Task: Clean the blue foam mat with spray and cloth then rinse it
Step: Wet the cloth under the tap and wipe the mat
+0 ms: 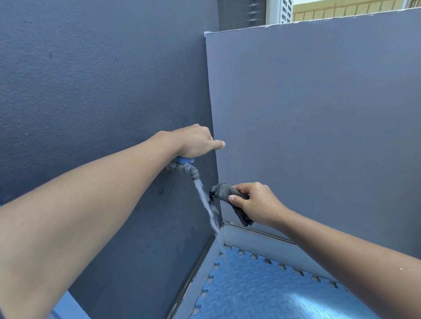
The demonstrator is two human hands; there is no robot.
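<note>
Gripping the blue handle of the wall tap (pixel 186 168), the left hand (pixel 195 142) sits on top of it, and the water stream (pixel 206 202) runs down from the spout. Just right of the tap, the right hand (pixel 256 204) clenches a dark cloth (pixel 224 191) at the stream's edge. Below the tap, the blue foam mat (pixel 287 307) lies on the floor in the corner.

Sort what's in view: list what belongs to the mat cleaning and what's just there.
Part of the job:
- tap, left hand on its handle
- water stream
- dark cloth, held in right hand
- blue foam mat

Just there:
- grey walls
- louvred unit behind the wall
</note>
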